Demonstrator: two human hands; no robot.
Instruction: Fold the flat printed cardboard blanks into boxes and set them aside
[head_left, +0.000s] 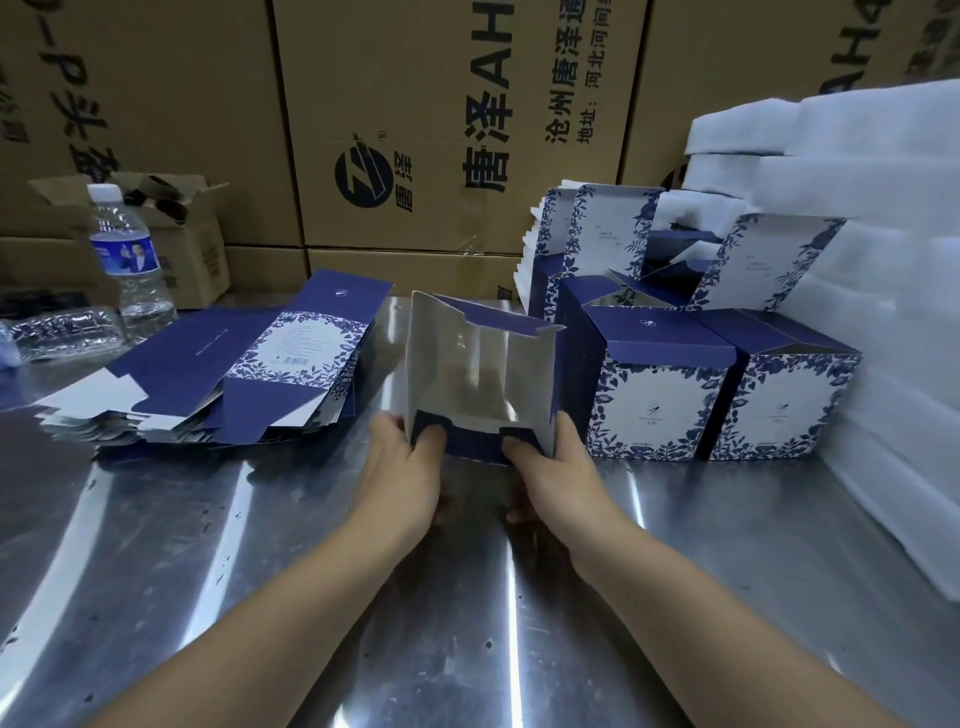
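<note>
A half-formed blue-and-white box (478, 374) lies on its side at the middle of the steel table, its silver inside open toward me. My left hand (405, 467) grips its near left corner, fingers curled over a dark blue flap. My right hand (556, 467) grips the near right corner the same way. A fanned stack of flat printed blanks (249, 374) lies to the left. Several folded boxes (660, 384) stand to the right, some with lids raised.
White foam sheets (857, 260) are piled at the far right. A water bottle (130, 254) stands at the back left beside a crushed plastic bottle (62, 330) and a small open carton (171, 228). Large brown cartons (415, 130) wall off the back of the steel table (467, 623).
</note>
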